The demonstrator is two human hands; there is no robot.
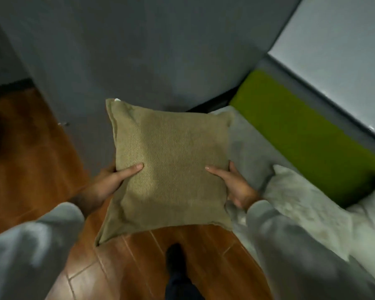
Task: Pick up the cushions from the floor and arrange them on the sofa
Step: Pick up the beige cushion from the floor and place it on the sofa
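Both hands, left [108, 182] and right [232, 185], are gripping the tan cushion [171, 161] by its sides. It's hanging over the floor [30, 159], just beside the sofa [301, 131].

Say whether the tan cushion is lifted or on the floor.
Lifted: left hand and right hand grip the cushion above the floor.

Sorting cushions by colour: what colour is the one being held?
Khaki-tan woven cushion, clearest in head view.

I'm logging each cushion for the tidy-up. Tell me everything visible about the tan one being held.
The tan cushion is square, in coarse woven fabric with a flat flanged edge. It is held off the wooden floor, broad face up, beside the grey sofa seat. The left hand and right hand grip its opposite sides, thumbs on top.
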